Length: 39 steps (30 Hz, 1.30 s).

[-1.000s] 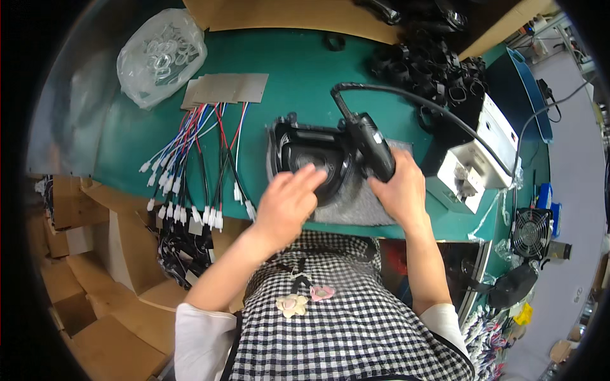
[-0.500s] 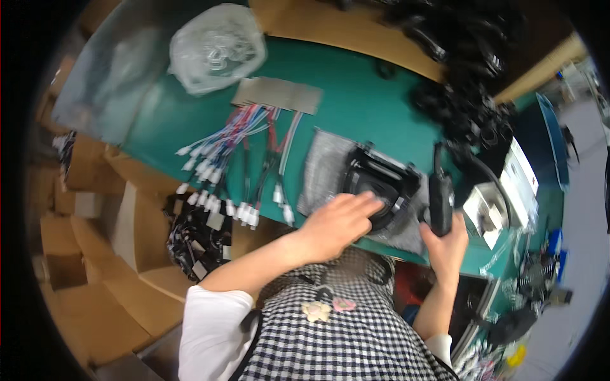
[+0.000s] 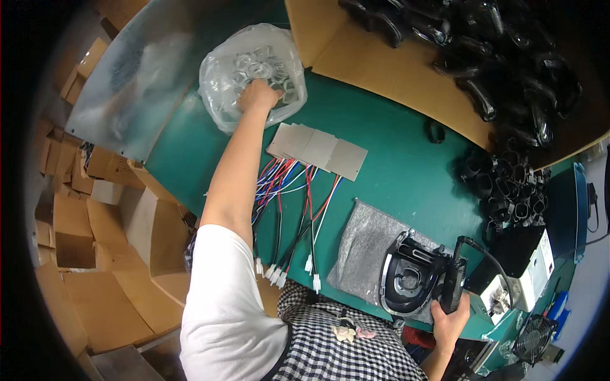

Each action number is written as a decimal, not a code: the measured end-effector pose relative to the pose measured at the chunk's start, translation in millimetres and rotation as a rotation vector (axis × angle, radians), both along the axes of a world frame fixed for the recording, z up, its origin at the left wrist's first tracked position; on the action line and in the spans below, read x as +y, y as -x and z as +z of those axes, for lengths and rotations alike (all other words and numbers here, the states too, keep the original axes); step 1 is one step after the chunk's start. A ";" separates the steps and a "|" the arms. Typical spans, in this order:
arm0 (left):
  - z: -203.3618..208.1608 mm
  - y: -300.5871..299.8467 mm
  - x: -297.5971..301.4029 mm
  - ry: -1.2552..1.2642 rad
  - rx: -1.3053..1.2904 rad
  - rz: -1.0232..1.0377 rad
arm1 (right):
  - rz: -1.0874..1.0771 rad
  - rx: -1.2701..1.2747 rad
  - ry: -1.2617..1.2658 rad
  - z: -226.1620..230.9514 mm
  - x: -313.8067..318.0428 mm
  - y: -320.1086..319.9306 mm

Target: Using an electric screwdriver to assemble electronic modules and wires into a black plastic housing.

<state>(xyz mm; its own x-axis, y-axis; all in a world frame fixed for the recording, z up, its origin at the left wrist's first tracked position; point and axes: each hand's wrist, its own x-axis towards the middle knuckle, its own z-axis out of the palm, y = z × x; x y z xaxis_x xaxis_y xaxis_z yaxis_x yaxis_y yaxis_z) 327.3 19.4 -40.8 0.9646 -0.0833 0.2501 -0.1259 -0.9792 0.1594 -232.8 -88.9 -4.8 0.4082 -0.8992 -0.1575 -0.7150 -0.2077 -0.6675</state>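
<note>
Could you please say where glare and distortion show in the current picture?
In the head view, glare clouds the grey panel; highlights streak the glossy black parts; fisheye distortion bows the lower edge of the carton; the corners go black.

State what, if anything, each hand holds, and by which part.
The right hand holds a black corded tool by the end opposite its cord. The left hand is in the clear bag of transparent rings; whether it grips one is unclear.
</note>
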 end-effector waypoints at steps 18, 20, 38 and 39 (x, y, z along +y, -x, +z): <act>74.0 344.0 -19.8 0.307 0.468 -1.210 | -0.072 -0.535 -0.137 28.3 9.1 2.4; 50.6 356.5 -25.2 0.313 0.294 -1.259 | -0.042 -0.465 -0.117 24.3 10.2 11.9; 32.2 367.6 28.8 0.480 0.240 -1.039 | 0.486 -0.325 0.111 43.9 9.7 -55.6; 29.0 371.0 30.6 0.460 0.290 -1.031 | 0.503 -0.279 0.161 42.0 12.0 -63.1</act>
